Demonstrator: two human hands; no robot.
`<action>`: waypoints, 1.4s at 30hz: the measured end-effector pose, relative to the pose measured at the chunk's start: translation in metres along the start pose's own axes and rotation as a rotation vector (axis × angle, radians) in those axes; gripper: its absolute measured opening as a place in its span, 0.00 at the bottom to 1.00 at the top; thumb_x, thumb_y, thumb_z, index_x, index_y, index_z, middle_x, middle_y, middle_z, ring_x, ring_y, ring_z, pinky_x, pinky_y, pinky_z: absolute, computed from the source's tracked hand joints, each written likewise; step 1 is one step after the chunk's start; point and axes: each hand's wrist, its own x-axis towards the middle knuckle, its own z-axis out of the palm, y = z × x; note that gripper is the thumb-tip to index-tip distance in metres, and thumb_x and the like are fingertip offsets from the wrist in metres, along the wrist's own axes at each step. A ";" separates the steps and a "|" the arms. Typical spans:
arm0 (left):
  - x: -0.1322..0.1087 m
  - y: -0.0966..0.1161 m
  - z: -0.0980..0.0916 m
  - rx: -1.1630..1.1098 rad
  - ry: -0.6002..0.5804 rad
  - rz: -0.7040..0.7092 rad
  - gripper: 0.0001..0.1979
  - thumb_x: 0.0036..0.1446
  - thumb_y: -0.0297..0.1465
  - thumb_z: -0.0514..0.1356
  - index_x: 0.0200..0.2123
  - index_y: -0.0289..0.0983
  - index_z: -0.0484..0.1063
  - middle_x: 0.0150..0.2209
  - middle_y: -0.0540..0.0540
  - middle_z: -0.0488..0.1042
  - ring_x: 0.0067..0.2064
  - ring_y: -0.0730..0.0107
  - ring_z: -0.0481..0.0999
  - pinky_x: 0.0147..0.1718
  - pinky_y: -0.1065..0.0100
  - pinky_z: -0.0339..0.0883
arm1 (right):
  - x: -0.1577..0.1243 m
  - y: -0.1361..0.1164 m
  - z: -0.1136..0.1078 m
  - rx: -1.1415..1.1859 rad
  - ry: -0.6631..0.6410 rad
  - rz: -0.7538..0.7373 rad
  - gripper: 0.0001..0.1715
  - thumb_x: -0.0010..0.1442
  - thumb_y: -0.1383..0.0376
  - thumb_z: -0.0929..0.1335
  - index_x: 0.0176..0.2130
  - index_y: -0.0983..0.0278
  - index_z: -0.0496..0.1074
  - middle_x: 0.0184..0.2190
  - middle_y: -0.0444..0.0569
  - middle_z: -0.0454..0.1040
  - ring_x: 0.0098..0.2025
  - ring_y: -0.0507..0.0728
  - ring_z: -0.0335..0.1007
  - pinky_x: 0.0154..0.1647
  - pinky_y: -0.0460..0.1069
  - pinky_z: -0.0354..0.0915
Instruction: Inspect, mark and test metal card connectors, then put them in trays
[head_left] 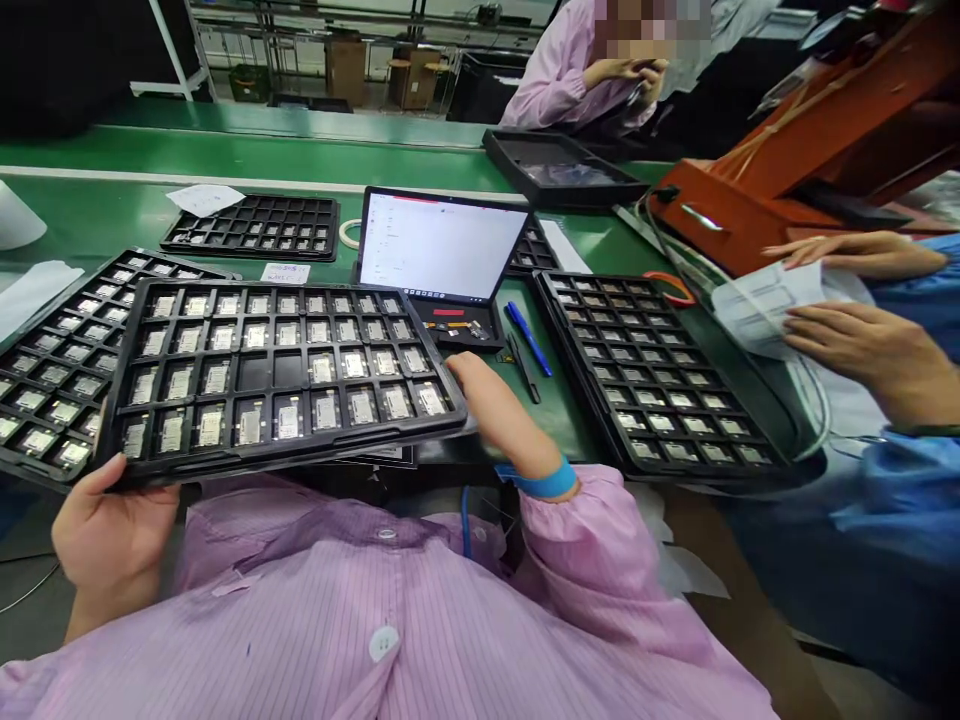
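Both my hands hold up a black compartment tray (300, 446) in front of me, tilted slightly. My left hand (112, 525) grips its near left corner, thumb on the rim. My right hand (495, 400) grasps the right end, fingers mostly hidden beneath. Small silvery modules (324, 412) fill most compartments; two near the middle hold none. Another filled tray (52, 375) lies under and beside it at the left. Beyond the held tray stands a laptop-like screen (442, 245), with a small black tray (487, 335) of parts at its foot.
Tweezers (523, 368) and a blue pen (529, 340) lie right of the screen. A stack of filled trays (585, 400) sits further right. A co-worker's hands (862, 340) hold white paper beside an orange machine (750, 210). Another person (555, 70) sits across the green bench (300, 155).
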 end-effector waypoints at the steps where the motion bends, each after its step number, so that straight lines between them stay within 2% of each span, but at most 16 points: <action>1: -0.002 -0.004 0.001 0.002 -0.010 -0.006 0.16 0.56 0.35 0.55 0.46 0.50 0.77 0.49 0.56 0.79 0.60 0.57 0.70 0.53 0.58 0.71 | -0.001 0.002 -0.002 -0.008 -0.016 0.006 0.05 0.54 0.72 0.65 0.33 0.62 0.68 0.35 0.49 0.71 0.34 0.56 0.66 0.36 0.49 0.63; 4: -0.008 -0.013 0.005 -0.013 -0.031 -0.043 0.20 0.55 0.35 0.56 0.52 0.53 0.73 0.50 0.55 0.79 0.60 0.56 0.70 0.54 0.55 0.71 | -0.004 0.010 -0.005 0.026 -0.060 0.073 0.05 0.53 0.71 0.64 0.33 0.63 0.68 0.31 0.48 0.71 0.32 0.55 0.65 0.33 0.49 0.62; 7: -0.013 -0.020 0.009 -0.049 -0.080 -0.081 0.23 0.56 0.35 0.55 0.56 0.53 0.70 0.51 0.53 0.78 0.62 0.56 0.68 0.56 0.53 0.69 | -0.008 0.017 -0.011 0.065 -0.026 0.156 0.08 0.52 0.70 0.66 0.35 0.64 0.70 0.30 0.47 0.73 0.31 0.56 0.67 0.34 0.50 0.63; 11: -0.017 -0.025 0.016 -0.104 -0.080 -0.138 0.24 0.58 0.35 0.55 0.58 0.54 0.69 0.54 0.53 0.77 0.64 0.56 0.65 0.58 0.52 0.68 | -0.023 0.014 -0.026 0.140 0.241 0.264 0.05 0.54 0.65 0.68 0.32 0.63 0.73 0.29 0.49 0.75 0.28 0.57 0.70 0.32 0.53 0.67; 14: -0.018 -0.025 0.019 -0.133 -0.086 -0.211 0.25 0.58 0.34 0.57 0.59 0.57 0.67 0.57 0.54 0.74 0.65 0.54 0.64 0.56 0.51 0.70 | -0.037 -0.008 -0.037 0.426 0.384 0.340 0.09 0.56 0.59 0.70 0.36 0.63 0.74 0.31 0.48 0.76 0.26 0.55 0.72 0.26 0.51 0.70; 16: -0.017 -0.023 0.019 -0.129 -0.106 -0.265 0.26 0.58 0.34 0.58 0.60 0.59 0.64 0.61 0.55 0.70 0.65 0.55 0.63 0.52 0.54 0.74 | -0.042 -0.027 -0.038 0.631 0.335 0.355 0.10 0.56 0.58 0.72 0.35 0.63 0.74 0.28 0.46 0.76 0.25 0.54 0.73 0.25 0.48 0.71; 19: -0.013 -0.019 0.013 -0.037 -0.115 -0.315 0.27 0.58 0.35 0.61 0.60 0.59 0.64 0.62 0.55 0.68 0.59 0.59 0.70 0.42 0.65 0.77 | -0.042 -0.048 -0.029 0.879 0.151 0.377 0.13 0.56 0.57 0.73 0.31 0.63 0.72 0.22 0.43 0.74 0.22 0.51 0.72 0.21 0.45 0.69; 21: -0.007 -0.015 0.005 0.102 -0.075 -0.312 0.27 0.54 0.36 0.66 0.58 0.54 0.68 0.56 0.53 0.73 0.45 0.65 0.77 0.31 0.72 0.76 | -0.039 -0.054 -0.020 1.019 0.022 0.401 0.14 0.56 0.56 0.73 0.30 0.64 0.71 0.22 0.43 0.74 0.20 0.50 0.71 0.19 0.43 0.67; 24: 0.006 -0.006 -0.009 0.410 -0.097 -0.310 0.30 0.48 0.41 0.70 0.56 0.46 0.71 0.38 0.51 0.78 0.26 0.71 0.74 0.18 0.74 0.65 | -0.034 -0.059 -0.008 1.171 -0.142 0.423 0.15 0.56 0.56 0.73 0.30 0.64 0.70 0.23 0.43 0.75 0.18 0.49 0.70 0.16 0.42 0.65; 27: 0.017 0.004 -0.016 0.770 -0.197 -0.305 0.38 0.50 0.47 0.67 0.63 0.46 0.62 0.26 0.53 0.77 0.23 0.67 0.72 0.21 0.71 0.64 | -0.032 -0.065 -0.004 1.224 -0.213 0.415 0.15 0.56 0.57 0.73 0.29 0.64 0.68 0.22 0.43 0.74 0.17 0.48 0.69 0.12 0.41 0.60; 31: 0.020 0.012 -0.011 1.242 -0.161 -0.157 0.39 0.56 0.50 0.59 0.67 0.46 0.54 0.19 0.56 0.73 0.24 0.60 0.74 0.30 0.65 0.65 | -0.032 -0.076 -0.007 1.214 -0.218 0.410 0.14 0.57 0.59 0.72 0.28 0.64 0.67 0.21 0.42 0.73 0.16 0.47 0.67 0.11 0.40 0.55; 35: 0.017 0.019 -0.004 1.443 -0.146 -0.103 0.37 0.60 0.53 0.52 0.68 0.44 0.53 0.21 0.53 0.75 0.31 0.55 0.77 0.30 0.67 0.60 | -0.032 -0.082 -0.010 1.209 -0.221 0.407 0.13 0.57 0.60 0.71 0.28 0.64 0.67 0.20 0.41 0.73 0.15 0.47 0.66 0.10 0.39 0.54; 37: 0.018 0.025 -0.004 1.542 -0.217 -0.143 0.37 0.61 0.53 0.49 0.69 0.43 0.51 0.25 0.50 0.76 0.33 0.53 0.75 0.29 0.68 0.58 | -0.032 -0.083 -0.011 1.215 -0.225 0.396 0.13 0.58 0.61 0.71 0.27 0.64 0.67 0.20 0.41 0.72 0.15 0.47 0.66 0.10 0.39 0.53; 39: 0.019 0.033 -0.003 1.662 -0.281 -0.191 0.37 0.62 0.55 0.46 0.69 0.42 0.51 0.27 0.48 0.76 0.29 0.55 0.72 0.27 0.68 0.56 | -0.033 -0.084 -0.011 1.225 -0.227 0.383 0.13 0.58 0.60 0.71 0.28 0.64 0.66 0.20 0.41 0.72 0.14 0.46 0.65 0.10 0.39 0.52; 40: 0.018 0.036 0.000 1.720 -0.275 -0.191 0.37 0.62 0.55 0.45 0.67 0.41 0.54 0.27 0.47 0.74 0.27 0.56 0.69 0.26 0.68 0.55 | -0.034 -0.085 -0.011 1.229 -0.228 0.376 0.13 0.59 0.60 0.71 0.28 0.64 0.66 0.21 0.41 0.72 0.14 0.46 0.65 0.10 0.39 0.51; 42: 0.010 0.040 0.011 1.714 -0.158 -0.066 0.32 0.62 0.53 0.47 0.62 0.41 0.63 0.27 0.46 0.73 0.26 0.58 0.68 0.25 0.67 0.55 | -0.035 -0.087 -0.010 1.236 -0.239 0.359 0.13 0.60 0.60 0.71 0.29 0.64 0.66 0.21 0.41 0.72 0.14 0.46 0.64 0.10 0.40 0.51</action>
